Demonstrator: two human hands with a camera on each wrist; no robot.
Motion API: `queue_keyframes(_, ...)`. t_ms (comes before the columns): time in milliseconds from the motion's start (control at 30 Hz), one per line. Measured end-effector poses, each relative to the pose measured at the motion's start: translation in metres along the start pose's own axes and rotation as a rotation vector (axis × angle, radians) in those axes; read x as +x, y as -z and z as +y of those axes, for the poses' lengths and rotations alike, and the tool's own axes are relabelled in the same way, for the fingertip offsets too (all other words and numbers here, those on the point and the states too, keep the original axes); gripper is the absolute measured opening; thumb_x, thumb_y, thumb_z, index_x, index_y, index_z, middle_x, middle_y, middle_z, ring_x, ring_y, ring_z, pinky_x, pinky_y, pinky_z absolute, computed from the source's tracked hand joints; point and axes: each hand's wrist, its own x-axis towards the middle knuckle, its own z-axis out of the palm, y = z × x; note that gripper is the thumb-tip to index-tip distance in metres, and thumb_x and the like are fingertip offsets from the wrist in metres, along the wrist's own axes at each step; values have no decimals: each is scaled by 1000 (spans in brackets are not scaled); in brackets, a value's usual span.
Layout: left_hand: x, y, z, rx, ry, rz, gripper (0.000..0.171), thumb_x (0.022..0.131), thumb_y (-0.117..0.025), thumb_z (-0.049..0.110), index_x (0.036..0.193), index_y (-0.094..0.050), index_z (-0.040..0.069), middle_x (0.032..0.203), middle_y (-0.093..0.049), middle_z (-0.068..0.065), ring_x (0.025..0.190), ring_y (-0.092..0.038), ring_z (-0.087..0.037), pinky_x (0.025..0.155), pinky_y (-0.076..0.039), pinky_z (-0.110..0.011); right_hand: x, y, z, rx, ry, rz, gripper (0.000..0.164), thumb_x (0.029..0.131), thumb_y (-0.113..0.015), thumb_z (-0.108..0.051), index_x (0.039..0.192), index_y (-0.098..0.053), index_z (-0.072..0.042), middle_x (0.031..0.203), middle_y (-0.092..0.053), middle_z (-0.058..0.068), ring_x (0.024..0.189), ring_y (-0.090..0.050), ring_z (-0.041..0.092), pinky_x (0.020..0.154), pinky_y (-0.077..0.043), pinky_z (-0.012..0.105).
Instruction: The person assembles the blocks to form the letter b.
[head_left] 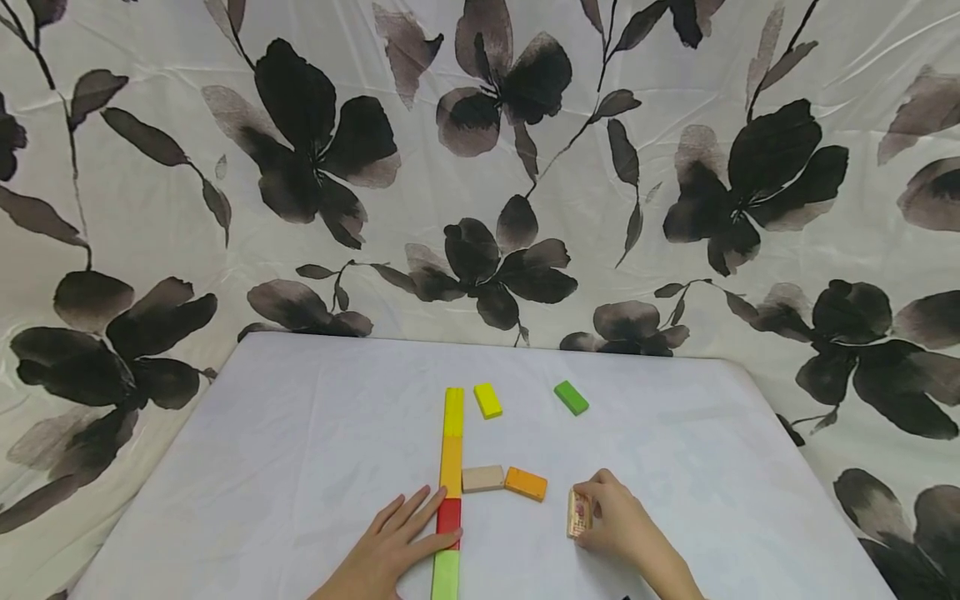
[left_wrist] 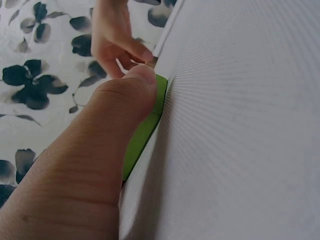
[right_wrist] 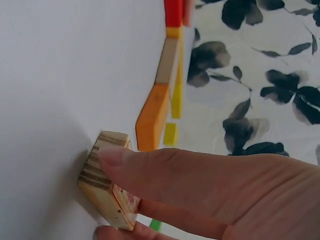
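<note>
A straight row of blocks runs up the table in the head view: light green (head_left: 446, 577), red (head_left: 448, 521), amber (head_left: 452, 460) and yellow (head_left: 453, 412). My left hand (head_left: 390, 546) lies against it with fingers extended, the index fingertip by the amber-red joint and the thumb over the red block. To the right, my right hand (head_left: 618, 518) pinches a plain wooden block (head_left: 578, 513) between thumb and fingers; in the right wrist view this block (right_wrist: 102, 182) shows striped grain and a printed face. A beige block (head_left: 483, 479) extends sideways from the row, followed by an angled orange block (head_left: 527, 484).
Farther back lie a loose yellow block (head_left: 487, 401) and a green block (head_left: 572, 397). A white cloth covers the table (head_left: 337, 400), whose far edge meets a floral curtain (head_left: 487, 167). A small dark object shows at the bottom edge, near the right wrist.
</note>
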Motion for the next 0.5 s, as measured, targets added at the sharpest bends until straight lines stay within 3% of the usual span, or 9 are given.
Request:
queue_keyframes(67,-1,0,0,13,-13,13,85,77,-44,87,150,-39,44,164,-23,-1,147,-23,-30,115,8,-29,-5,-2,-1,20,27,-33,60,62,-89,3,118,-67,6,99,-55,5,80,-49,18,64,-44,27)
queue_keyframes(267,-3,0,0,27,-25,14,84,80,-43,85,151,-38,42,164,-23,-2,147,-24,-29,111,9,-27,-14,-6,-3,60,122,-115,60,64,-85,5,121,-66,6,105,-54,5,84,-50,17,67,-46,26)
queue_keyframes(500,-2,-1,-2,47,-35,8,84,80,-43,85,152,-37,42,164,-22,-3,147,-22,-29,109,23,-19,-14,-8,-5,119,147,-196,57,68,-80,7,123,-66,2,108,-53,2,85,-50,14,70,-49,26)
